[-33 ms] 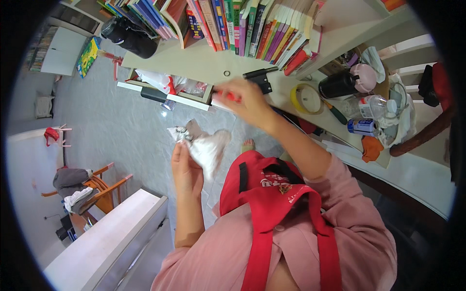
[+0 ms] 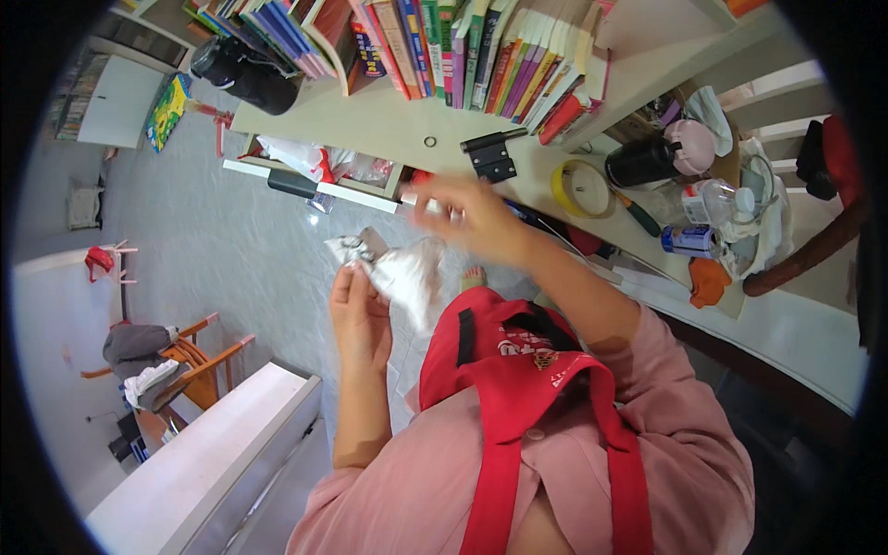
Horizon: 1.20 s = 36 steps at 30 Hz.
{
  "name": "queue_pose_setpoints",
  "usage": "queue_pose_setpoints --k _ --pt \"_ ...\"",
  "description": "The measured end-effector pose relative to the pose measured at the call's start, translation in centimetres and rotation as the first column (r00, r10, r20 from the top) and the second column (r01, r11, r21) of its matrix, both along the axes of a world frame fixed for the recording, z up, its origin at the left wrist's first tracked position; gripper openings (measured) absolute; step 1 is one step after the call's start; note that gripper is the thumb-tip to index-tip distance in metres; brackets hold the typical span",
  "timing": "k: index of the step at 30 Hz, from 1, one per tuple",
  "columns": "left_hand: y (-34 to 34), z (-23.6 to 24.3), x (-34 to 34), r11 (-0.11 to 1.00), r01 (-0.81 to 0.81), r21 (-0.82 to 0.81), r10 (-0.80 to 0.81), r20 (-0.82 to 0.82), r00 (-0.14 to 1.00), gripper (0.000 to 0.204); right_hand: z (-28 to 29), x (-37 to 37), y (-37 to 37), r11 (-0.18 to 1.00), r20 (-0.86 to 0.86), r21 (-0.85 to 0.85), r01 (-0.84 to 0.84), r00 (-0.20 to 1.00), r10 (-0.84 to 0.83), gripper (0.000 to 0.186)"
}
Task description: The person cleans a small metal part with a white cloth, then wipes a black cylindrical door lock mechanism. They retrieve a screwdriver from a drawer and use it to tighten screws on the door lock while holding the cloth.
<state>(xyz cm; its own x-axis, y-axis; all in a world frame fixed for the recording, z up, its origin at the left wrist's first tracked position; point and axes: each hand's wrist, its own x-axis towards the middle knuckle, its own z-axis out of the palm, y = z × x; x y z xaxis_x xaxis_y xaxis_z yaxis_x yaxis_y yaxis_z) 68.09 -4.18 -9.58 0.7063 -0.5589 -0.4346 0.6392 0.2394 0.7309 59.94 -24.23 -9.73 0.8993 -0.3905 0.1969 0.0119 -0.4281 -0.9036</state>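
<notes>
My left hand (image 2: pixel 359 319) is closed in a pinch on a crumpled white plastic bag (image 2: pixel 412 282), gripping it near its clear, dark-marked end. The bag hangs over the floor in front of me and is blurred. My right hand (image 2: pixel 486 217) hovers just beyond and to the right of the bag, by the desk edge. Its fingers look loosely apart, with nothing visible in them, though motion softens them. Left of it, a pulled-out drawer (image 2: pixel 365 192) holds white and red plastic packaging (image 2: pixel 301 157). On the desktop lie a black metal hinge (image 2: pixel 492 159) and a small ring (image 2: pixel 430 141).
Books (image 2: pixel 490 55) line the desk's back, with a black bottle (image 2: pixel 245 79) at their left. To the right are a yellow tape roll (image 2: pixel 561 190), a screwdriver (image 2: pixel 643 216), a blue can (image 2: pixel 692 242) and a plastic bottle (image 2: pixel 712 203). A wooden chair (image 2: pixel 199 375) stands at left.
My right hand has shifted slightly nearer to me, away from the drawer and toward the bag. The bag has swung a little to the right in my left hand.
</notes>
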Motion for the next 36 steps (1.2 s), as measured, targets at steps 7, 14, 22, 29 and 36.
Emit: queue_pose_setpoints --k 7,14,22,29,36 --pt "-7.7 2.4 -2.6 0.948 0.183 -0.261 -0.194 -0.015 0.981 0.027 2.9 -11.0 1.8 0.87 -0.421 0.394 0.298 0.9 -0.117 0.071" --pt "-11.4 3.7 -5.7 0.867 0.496 -0.057 -0.452 0.332 0.828 0.016 4.8 -14.5 2.3 0.704 0.181 0.692 0.159 0.906 -0.383 0.039" --pt "-12.8 3.2 -7.7 0.738 0.545 0.397 -0.473 0.881 -0.001 0.025 1.4 -16.0 2.9 0.416 0.005 0.876 0.244 0.858 -0.514 0.016" --pt "-16.6 0.6 -4.5 0.6 0.613 0.514 -0.544 0.824 -0.159 0.023 -0.2 -19.2 1.7 0.447 -0.186 0.579 0.682 0.644 -0.742 0.011" --pt "-22.9 -7.0 1.6 0.776 -0.128 0.618 -0.616 0.697 -0.367 0.027 0.9 -20.5 3.2 0.463 -0.217 0.504 0.729 0.626 -0.749 0.009"
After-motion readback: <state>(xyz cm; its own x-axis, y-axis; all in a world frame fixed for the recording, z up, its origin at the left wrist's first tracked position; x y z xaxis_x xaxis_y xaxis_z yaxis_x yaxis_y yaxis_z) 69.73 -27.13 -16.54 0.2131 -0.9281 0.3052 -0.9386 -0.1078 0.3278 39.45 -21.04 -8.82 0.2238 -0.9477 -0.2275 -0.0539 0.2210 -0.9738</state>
